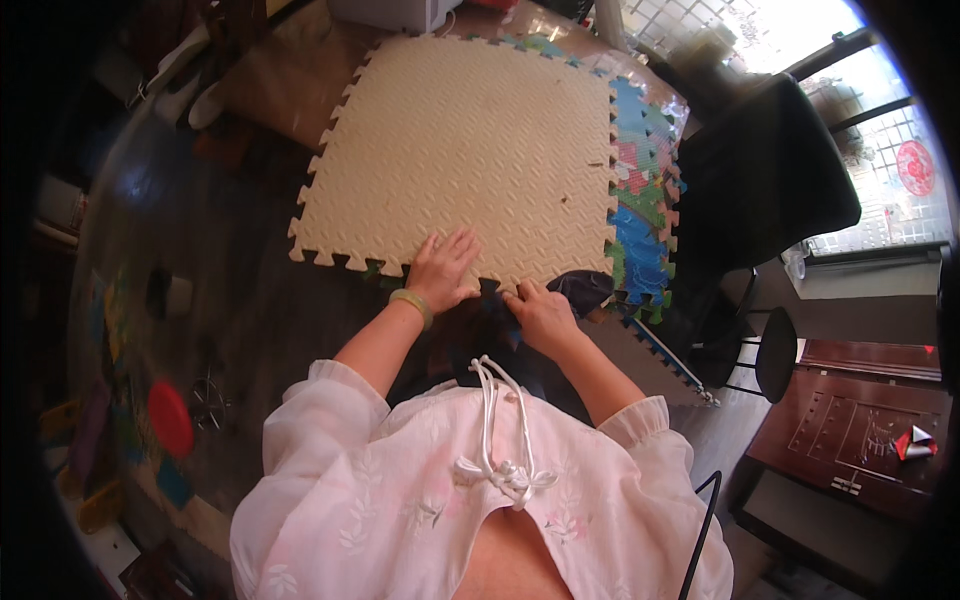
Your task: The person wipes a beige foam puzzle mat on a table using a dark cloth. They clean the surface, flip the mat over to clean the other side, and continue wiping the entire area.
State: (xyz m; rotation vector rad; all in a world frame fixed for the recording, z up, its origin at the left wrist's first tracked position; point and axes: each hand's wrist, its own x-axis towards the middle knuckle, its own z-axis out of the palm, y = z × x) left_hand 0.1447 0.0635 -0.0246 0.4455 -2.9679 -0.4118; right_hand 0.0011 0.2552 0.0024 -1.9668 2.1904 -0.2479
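A beige foam puzzle mat with toothed edges (472, 150) lies with its textured face up in front of me. My left hand (444, 271) rests flat on its near edge, fingers apart, with a bangle on the wrist. At the same edge, further right, my right hand (541, 311) has its fingers curled at the mat's rim; a dark cloth (585, 291) lies beside it, and whether the fingers pinch the mat or the cloth is hard to tell. Colourful printed foam mats (641, 217) stick out from under the beige one on the right.
Beneath the mats is a brown table (281, 90), with a pale plastic box (397, 13) at its far side. A black-covered chair back (780, 172) stands right. Another foam mat (652, 360) leans lower right, near a round black stool (776, 354). A red round object (170, 418) is at left.
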